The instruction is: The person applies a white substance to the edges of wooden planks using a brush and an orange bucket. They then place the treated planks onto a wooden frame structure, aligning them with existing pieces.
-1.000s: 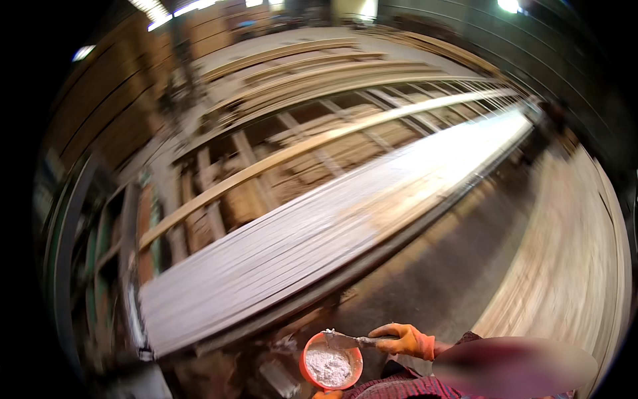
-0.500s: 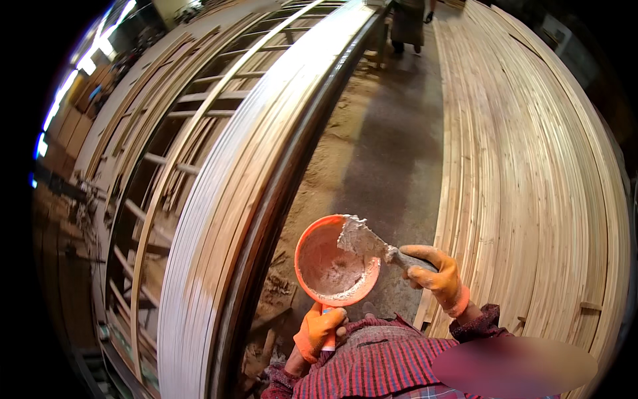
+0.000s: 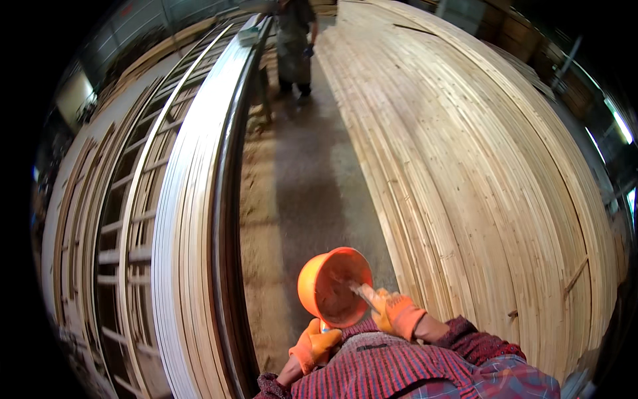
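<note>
My left hand (image 3: pixel 315 345), in an orange glove, grips the handle of an orange bucket (image 3: pixel 308 284) low in front of my body. The bucket's mouth is tilted toward my right, and pale, pasty filler (image 3: pixel 339 302) coats its inside. In my right hand (image 3: pixel 397 314), also gloved in orange, is a putty knife (image 3: pixel 365 294), its blade reaching into the bucket. The blade's tip is blurred against the paste.
Long pale boards (image 3: pixel 458 166) lie side by side across the right. On the left runs a narrow stack of boards (image 3: pixel 193 199), partly white, beside a slatted wooden rack (image 3: pixel 126 226). A person in an apron (image 3: pixel 293 46) stands at the far end of the concrete aisle (image 3: pixel 312 179).
The putty knife has gone from above the bucket's rim down into it. The bucket is tipped more to the right. My view has swung right, bringing more of the right-hand boards into sight.
</note>
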